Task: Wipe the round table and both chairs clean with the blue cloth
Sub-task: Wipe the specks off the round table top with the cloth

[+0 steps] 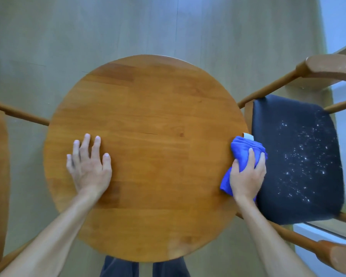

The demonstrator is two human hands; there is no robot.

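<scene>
Head view: right grip [247, 174] clutches blue cloth [243, 150] at the desk [148, 108] edge beside the speckled chair [300, 156]; left grip [89, 164] lies flat, fingers spread.

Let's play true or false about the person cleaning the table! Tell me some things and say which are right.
1. The right hand grips the blue cloth. True.
2. The left hand holds a sponge. False: it rests flat on the round table, holding nothing.
3. The right chair's dark seat has white specks on it. True.
4. The cloth is in the middle of the table. False: it is at the table's right edge.
5. A cup stands on the table. False: only the hands and cloth touch it.
</scene>
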